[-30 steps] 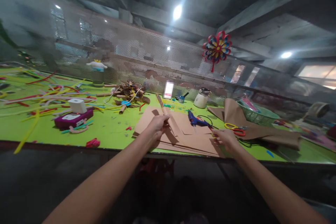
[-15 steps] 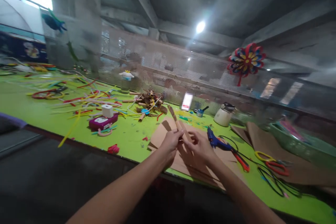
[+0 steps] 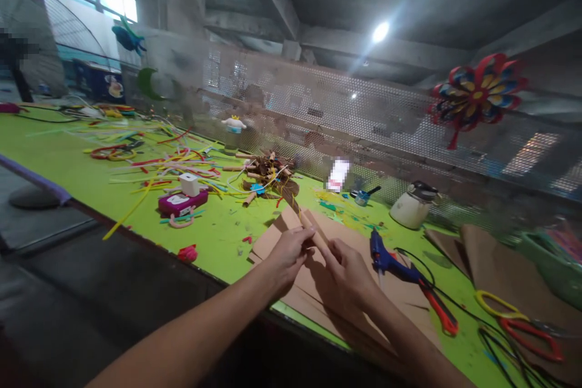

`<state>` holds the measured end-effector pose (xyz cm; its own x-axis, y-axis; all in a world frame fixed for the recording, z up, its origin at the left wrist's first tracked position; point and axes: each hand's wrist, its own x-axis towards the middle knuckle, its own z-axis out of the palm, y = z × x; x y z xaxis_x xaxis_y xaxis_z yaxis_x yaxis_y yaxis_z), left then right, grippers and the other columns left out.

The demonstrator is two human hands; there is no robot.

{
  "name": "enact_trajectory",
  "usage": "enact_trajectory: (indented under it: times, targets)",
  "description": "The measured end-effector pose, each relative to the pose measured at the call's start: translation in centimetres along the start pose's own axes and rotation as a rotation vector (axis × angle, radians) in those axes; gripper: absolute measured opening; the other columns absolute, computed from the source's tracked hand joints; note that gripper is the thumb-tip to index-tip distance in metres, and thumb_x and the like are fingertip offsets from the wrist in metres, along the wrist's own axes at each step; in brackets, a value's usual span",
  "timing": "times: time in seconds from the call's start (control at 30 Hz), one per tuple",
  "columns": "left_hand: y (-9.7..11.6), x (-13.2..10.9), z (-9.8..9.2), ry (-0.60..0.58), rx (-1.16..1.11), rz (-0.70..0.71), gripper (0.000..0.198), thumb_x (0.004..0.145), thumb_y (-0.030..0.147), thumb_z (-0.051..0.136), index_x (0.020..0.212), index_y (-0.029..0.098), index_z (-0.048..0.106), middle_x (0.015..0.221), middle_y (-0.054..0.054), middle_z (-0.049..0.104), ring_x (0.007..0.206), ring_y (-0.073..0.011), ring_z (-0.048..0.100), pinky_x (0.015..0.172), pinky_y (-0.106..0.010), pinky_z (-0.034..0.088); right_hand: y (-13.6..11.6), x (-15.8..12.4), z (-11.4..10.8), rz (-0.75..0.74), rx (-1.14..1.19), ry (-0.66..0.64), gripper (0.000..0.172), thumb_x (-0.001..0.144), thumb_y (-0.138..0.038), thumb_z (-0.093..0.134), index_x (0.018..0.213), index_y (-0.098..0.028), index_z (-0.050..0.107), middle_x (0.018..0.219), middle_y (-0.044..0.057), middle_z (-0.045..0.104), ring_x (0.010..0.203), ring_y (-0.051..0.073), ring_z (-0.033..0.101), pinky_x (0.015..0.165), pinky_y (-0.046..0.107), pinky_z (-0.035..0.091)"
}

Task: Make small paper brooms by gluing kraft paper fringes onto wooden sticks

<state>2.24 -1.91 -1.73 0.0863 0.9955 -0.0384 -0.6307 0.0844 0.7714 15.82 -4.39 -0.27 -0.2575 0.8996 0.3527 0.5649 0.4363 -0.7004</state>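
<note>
Both my hands meet over a stack of brown paper sheets point(image 3: 282, 236) lying on the green table point(image 3: 213, 236). My left hand point(image 3: 288, 253) pinches a thin rolled strip of brown paper point(image 3: 305, 217) that sticks up and away from me. Right beside it, my right hand point(image 3: 348, 276) has its fingers on the same roll, lower down. A blue glue gun point(image 3: 386, 259) lies just right of my right hand, with its black cord trailing off to the right.
Red-handled scissors point(image 3: 439, 309) and yellow-and-red scissors point(image 3: 518, 324) lie right of the gun. A pile of rolled paper scraps point(image 3: 266, 176), a white pot point(image 3: 411, 209), a purple box point(image 3: 182, 201) and several coloured strips point(image 3: 145, 157) cover the table. A mesh screen point(image 3: 318, 115) backs it.
My right hand left the scissors at the right and came over to the paper roll that my left hand holds. The view has swung to the left.
</note>
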Motion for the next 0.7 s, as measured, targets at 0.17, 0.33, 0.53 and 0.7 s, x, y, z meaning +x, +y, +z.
enact_trajectory:
  times: [0.17, 0.33, 0.53, 0.7]
  targets:
    - [0.0, 0.1, 0.3, 0.02, 0.084, 0.014, 0.016, 0.064, 0.024, 0.068, 0.067, 0.011, 0.061, 0.06, 0.0, 0.057, 0.052, -0.0077, 0.047, 0.053, -0.02, 0.035, -0.1, -0.5, 0.6, 0.129, 0.258, 0.052, 0.023, 0.079, -0.041, 0.053, 0.073, -0.018, 0.052, 0.062, 0.0, 0.056, 0.058, 0.014, 0.05, 0.05, 0.023, 0.036]
    - [0.0, -0.5, 1.2, 0.001, 0.087, -0.01, 0.017, 0.064, 0.025, 0.069, 0.068, 0.011, 0.06, 0.059, -0.001, 0.058, 0.054, -0.0104, 0.052, 0.054, -0.021, 0.04, -1.3, -0.9, -0.3, 0.254, 0.478, -0.057, 0.024, 0.073, -0.04, 0.059, 0.071, -0.018, 0.05, 0.061, -0.002, 0.055, 0.054, 0.013, 0.052, 0.049, 0.023, 0.039]
    - [-0.1, -0.7, 1.5, -0.012, 0.099, 0.047, 0.019, 0.068, 0.028, 0.066, 0.074, 0.011, 0.063, 0.063, -0.004, 0.062, 0.057, -0.0132, 0.057, 0.058, -0.024, 0.045, -1.7, -1.9, -0.5, 0.059, 0.156, 0.104, 0.013, 0.08, -0.031, 0.053, 0.074, -0.019, 0.053, 0.065, 0.001, 0.056, 0.06, 0.017, 0.053, 0.053, 0.027, 0.043]
    - [1.0, 0.0, 2.7, 0.009, 0.136, 0.159, 0.021, 0.068, 0.029, 0.066, 0.075, 0.01, 0.064, 0.068, -0.005, 0.063, 0.059, -0.0124, 0.056, 0.061, -0.024, 0.047, -1.7, -2.2, -0.7, -0.382, -0.408, 0.348, 0.016, 0.082, -0.019, 0.05, 0.097, -0.019, 0.057, 0.092, 0.011, 0.055, 0.086, 0.026, 0.049, 0.076, 0.043, 0.041]
